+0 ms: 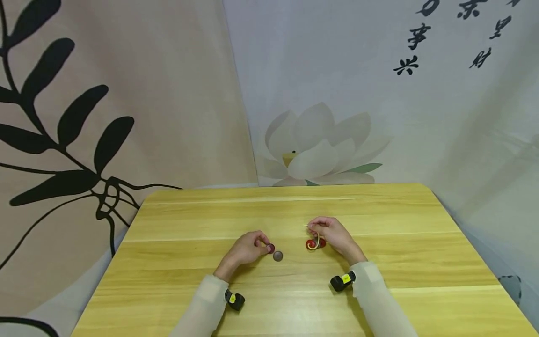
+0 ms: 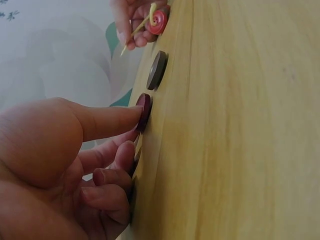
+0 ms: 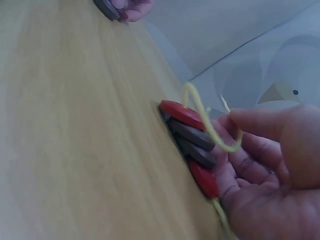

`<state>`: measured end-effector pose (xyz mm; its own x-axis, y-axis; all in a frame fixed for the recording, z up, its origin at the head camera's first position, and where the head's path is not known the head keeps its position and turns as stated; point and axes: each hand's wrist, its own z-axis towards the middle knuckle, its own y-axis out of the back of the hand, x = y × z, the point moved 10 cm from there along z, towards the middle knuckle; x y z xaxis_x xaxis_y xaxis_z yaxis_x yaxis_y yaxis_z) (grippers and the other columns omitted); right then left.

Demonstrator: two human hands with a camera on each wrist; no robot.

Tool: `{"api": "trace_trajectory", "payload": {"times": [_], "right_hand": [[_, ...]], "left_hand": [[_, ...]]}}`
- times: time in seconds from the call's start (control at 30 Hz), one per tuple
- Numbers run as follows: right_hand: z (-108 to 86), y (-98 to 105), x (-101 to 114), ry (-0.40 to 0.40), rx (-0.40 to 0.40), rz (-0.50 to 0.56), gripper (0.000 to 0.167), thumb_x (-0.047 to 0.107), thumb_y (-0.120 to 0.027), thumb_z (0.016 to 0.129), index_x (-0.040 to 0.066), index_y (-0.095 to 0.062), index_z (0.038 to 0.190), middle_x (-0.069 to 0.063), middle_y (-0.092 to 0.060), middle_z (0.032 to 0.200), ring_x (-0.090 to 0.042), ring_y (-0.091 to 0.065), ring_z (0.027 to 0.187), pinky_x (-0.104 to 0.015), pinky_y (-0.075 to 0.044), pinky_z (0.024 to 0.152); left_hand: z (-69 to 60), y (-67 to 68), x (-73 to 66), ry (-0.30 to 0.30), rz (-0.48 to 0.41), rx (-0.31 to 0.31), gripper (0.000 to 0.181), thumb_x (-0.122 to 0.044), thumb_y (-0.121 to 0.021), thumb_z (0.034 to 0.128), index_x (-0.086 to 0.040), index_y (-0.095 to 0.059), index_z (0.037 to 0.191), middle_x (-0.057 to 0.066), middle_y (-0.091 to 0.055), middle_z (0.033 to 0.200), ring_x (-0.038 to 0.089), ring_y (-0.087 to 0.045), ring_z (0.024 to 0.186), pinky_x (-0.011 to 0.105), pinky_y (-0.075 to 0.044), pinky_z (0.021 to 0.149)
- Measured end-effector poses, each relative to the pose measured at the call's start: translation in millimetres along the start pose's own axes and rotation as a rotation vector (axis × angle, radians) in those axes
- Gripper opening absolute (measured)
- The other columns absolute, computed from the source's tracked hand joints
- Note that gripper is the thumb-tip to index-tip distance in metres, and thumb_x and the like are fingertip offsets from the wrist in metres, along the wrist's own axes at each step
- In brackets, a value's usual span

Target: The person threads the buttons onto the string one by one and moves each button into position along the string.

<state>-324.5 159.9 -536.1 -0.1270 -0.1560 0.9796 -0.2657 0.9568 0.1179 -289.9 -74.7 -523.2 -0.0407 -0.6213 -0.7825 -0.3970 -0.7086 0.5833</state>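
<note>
Between thumb and fingers my left hand [image 1: 247, 249] pinches a dark red button [image 2: 145, 114], which is tilted up on its edge at the tabletop. Just beside it lies a round grey-brown button [image 1: 278, 256]. My right hand [image 1: 332, 234] pinches a yellow cord [image 3: 216, 137] near its thin, pointed end. The cord loops down to a row of threaded buttons: a red button [image 3: 181, 114], dark brown buttons [image 3: 192, 136], and another red button [image 3: 204, 179]. These lean on the table against the right hand's lower fingers, and more cord trails out past the far red button.
Both hands work over the middle of a wooden table [image 1: 189, 210]. A printed curtain [image 1: 189, 93] hangs behind its far edge. Black wrist cameras sit on both wrists, the right camera [image 1: 340, 282] low over the tabletop.
</note>
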Motion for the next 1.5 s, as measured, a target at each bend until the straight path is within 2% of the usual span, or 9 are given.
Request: {"api": "trace_trajectory", "payload": {"times": [0.27, 0.5, 0.87, 0.97, 1.1, 1.33, 1.5], "right_hand": [[-1.4, -0.5, 4.0, -0.002, -0.007, 0.003, 0.023, 0.005, -0.053, 0.1, -0.012, -0.062, 0.112, -0.019, -0.067, 0.106, -0.021, -0.064, 0.094, -0.029, -0.053, 0.081], [-4.1, -4.7, 8.2, 0.002, 0.0, -0.026, 0.023, 0.004, -0.054, 0.1, -0.012, -0.063, 0.112, -0.016, -0.067, 0.102, -0.02, -0.062, 0.09, -0.026, -0.051, 0.076], [-7.4, -6.4, 18.3, 0.03, -0.03, -0.068, 0.024, 0.008, -0.054, 0.1, -0.01, -0.064, 0.112, -0.017, -0.067, 0.102, -0.028, -0.061, 0.092, -0.029, -0.051, 0.075], [-8.2, -6.3, 22.6, 0.039, -0.046, -0.075, 0.024, 0.009, -0.055, 0.1, -0.009, -0.065, 0.113, -0.019, -0.067, 0.105, -0.033, -0.062, 0.097, -0.032, -0.051, 0.079], [-9.5, -7.4, 29.0, 0.051, -0.053, -0.081, 0.025, 0.011, -0.056, 0.1, -0.008, -0.065, 0.114, -0.021, -0.067, 0.109, -0.037, -0.06, 0.103, -0.038, -0.05, 0.086], [-14.2, -9.1, 41.9, 0.066, -0.069, -0.123, 0.025, 0.016, -0.06, 0.099, -0.005, -0.067, 0.112, -0.01, -0.069, 0.1, -0.038, -0.058, 0.103, -0.033, -0.047, 0.078], [-20.2, -13.9, 54.9, 0.078, -0.058, -0.122, 0.021, 0.013, -0.058, 0.1, -0.003, -0.068, 0.11, -0.014, -0.068, 0.103, -0.041, -0.057, 0.105, -0.038, -0.047, 0.082]], "left_hand": [[0.8, 1.0, 0.4, -0.01, -0.002, 0.006, 0.011, -0.023, -0.071, 0.092, -0.013, -0.066, 0.09, 0.0, -0.049, 0.07, 0.013, -0.042, 0.06, 0.026, -0.034, 0.054], [-1.1, -1.4, 0.6, -0.023, -0.025, 0.033, 0.008, -0.017, -0.069, 0.0922, -0.01, -0.067, 0.088, -0.003, -0.047, 0.068, 0.012, -0.041, 0.058, 0.024, -0.032, 0.053], [-4.0, 0.2, -2.7, -0.047, -0.013, 0.042, 0.01, -0.018, -0.067, 0.093, -0.011, -0.068, 0.085, -0.003, -0.049, 0.07, 0.012, -0.043, 0.062, 0.026, -0.035, 0.059], [-4.1, 0.7, -2.2, -0.049, -0.019, 0.039, 0.011, -0.018, -0.067, 0.0927, -0.011, -0.068, 0.085, -0.002, -0.05, 0.07, 0.013, -0.043, 0.061, 0.027, -0.035, 0.058], [-2.3, 1.1, 0.5, -0.032, -0.044, 0.027, 0.011, -0.019, -0.067, 0.0922, -0.011, -0.068, 0.085, -0.002, -0.052, 0.072, 0.014, -0.044, 0.063, 0.028, -0.036, 0.059], [-0.3, 2.4, 4.8, 0.011, -0.082, -0.013, 0.011, -0.02, -0.068, 0.0914, -0.01, -0.07, 0.087, 0.002, -0.058, 0.08, 0.016, -0.049, 0.072, 0.029, -0.039, 0.065], [0.3, 2.9, 6.1, 0.023, -0.091, -0.017, 0.011, -0.019, -0.068, 0.0917, -0.009, -0.07, 0.088, 0.003, -0.06, 0.082, 0.017, -0.05, 0.074, 0.028, -0.039, 0.065]]}}
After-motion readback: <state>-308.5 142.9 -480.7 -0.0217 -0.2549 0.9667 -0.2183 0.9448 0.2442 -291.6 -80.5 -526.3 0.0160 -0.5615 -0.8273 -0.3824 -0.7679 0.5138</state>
